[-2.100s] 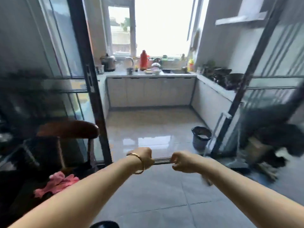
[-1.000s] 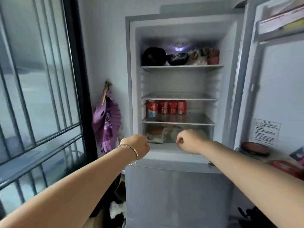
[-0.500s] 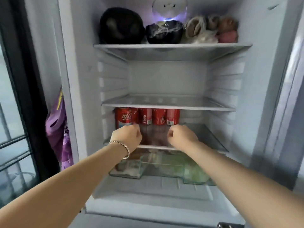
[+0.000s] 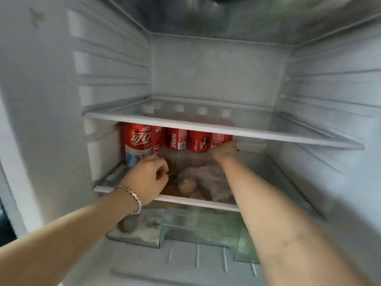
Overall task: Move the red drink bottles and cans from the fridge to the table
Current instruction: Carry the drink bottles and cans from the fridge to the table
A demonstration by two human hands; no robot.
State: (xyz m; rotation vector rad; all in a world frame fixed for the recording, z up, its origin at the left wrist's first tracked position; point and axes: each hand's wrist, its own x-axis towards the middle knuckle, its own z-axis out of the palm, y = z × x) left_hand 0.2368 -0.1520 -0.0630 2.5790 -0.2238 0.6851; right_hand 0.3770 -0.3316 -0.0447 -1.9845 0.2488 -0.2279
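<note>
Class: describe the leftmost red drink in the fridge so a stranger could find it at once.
In the open fridge, a row of red drinks stands on the lower glass shelf. Take the bottle at its left end, beyond the left hand: wider than its neighbours, with big white script on its label.

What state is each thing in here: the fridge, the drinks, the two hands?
Fridge: open.
Cola bottle: upright, left end of the lower shelf.
Juice bottles: upright in a row beside it.
Rightmost juice bottle: upright, right hand against it.
Left hand: fingers curled, holding nothing.
Right hand: grip too blurred to tell.
Crisper drawer: pushed in, food inside.
</note>
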